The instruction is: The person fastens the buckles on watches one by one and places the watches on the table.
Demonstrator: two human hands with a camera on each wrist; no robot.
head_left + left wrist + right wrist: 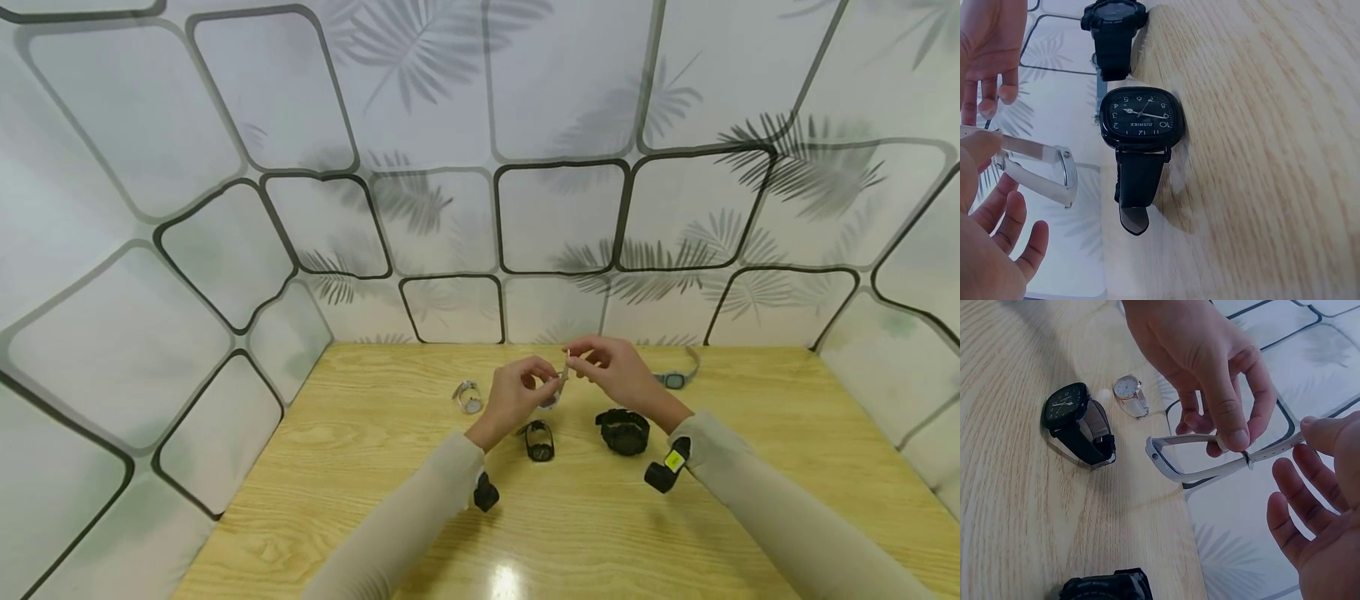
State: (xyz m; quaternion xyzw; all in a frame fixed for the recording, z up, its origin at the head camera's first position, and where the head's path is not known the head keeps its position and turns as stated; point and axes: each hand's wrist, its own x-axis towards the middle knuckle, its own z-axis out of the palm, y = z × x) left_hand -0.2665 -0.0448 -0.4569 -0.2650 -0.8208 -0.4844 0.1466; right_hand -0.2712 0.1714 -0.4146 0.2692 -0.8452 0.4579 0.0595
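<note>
Between both hands hangs a white-strapped wristwatch (550,402), lifted off the table, its strap looped through the buckle. My left hand (517,392) pinches the strap near the buckle (1248,460) with thumb and fingers. The strap's free end (1275,449) is pinched by my right hand (611,371) between thumb and forefinger, the other fingers loosely bent. The silvery watch case (1069,177) hangs away from the fingers, seen from its side. Closest below my left hand is a black rectangular wristwatch (1141,119), lying on the table.
A chunky black wristwatch (625,432) lies below my right hand. Farther right is a grey-blue digital wristwatch (675,380). Left of my left hand lies a small white wristwatch (470,398) with a gold-toned rim. Patterned cloth (450,217) stands behind the wooden table (337,467).
</note>
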